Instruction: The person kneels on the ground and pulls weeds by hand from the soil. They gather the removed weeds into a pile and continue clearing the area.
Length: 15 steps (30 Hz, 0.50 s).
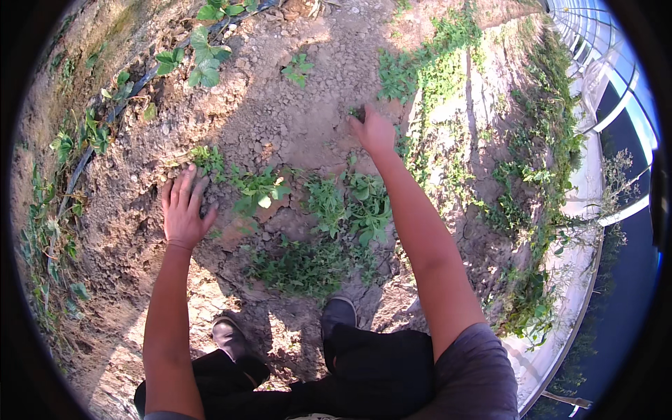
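Observation:
Palm down on the crumbly soil bank, my left hand (184,210) has its fingers slightly spread and holds nothing. A small leafy plant (209,159) grows just beyond its fingertips. My right hand (375,131) reaches farther forward to the bare ground, thumb and fingers curled. A small green sprig (354,111) shows beside its thumb and forefinger; whether they grip it is hidden. Between my arms, low weeds grow in clumps: a broad-leaved plant (258,191), a taller leafy weed (367,205) and a dense fine-leaved patch (302,268) in front of my shoes.
A black drip hose (139,84) runs along the raised bed at left, among lobed-leaf crop plants (205,60). Sunlit weeds (446,79) cover the ground at right. Beyond them are a white plastic sheet (583,184) and curved greenhouse ribs (622,107). My dark shoes (338,313) stand on the soil.

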Each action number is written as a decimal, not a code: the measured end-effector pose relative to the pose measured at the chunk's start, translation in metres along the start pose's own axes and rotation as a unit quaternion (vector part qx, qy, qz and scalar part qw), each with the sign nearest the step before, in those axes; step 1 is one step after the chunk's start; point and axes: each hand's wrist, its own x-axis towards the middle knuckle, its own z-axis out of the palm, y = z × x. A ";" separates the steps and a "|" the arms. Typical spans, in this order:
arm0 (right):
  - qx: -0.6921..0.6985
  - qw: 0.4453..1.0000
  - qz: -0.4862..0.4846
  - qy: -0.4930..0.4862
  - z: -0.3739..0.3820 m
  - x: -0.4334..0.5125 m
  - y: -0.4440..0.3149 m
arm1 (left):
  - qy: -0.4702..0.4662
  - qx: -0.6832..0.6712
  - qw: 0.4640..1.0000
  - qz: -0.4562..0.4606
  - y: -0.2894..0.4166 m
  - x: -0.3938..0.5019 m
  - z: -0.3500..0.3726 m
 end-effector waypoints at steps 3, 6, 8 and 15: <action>-0.036 0.998 -0.013 0.046 0.013 0.000 -0.001 | 0.005 -0.007 1.000 0.004 0.002 0.001 -0.001; -0.034 0.995 -0.024 0.087 0.024 -0.003 0.001 | -0.003 -0.015 1.000 -0.006 0.002 0.003 -0.004; -0.043 0.995 0.004 0.092 0.025 0.000 0.002 | -0.006 -0.013 1.000 -0.008 0.002 0.001 -0.003; 0.438 0.882 0.068 -0.159 -0.018 -0.004 -0.001 | -0.011 -0.009 1.000 0.001 -0.001 0.000 -0.004</action>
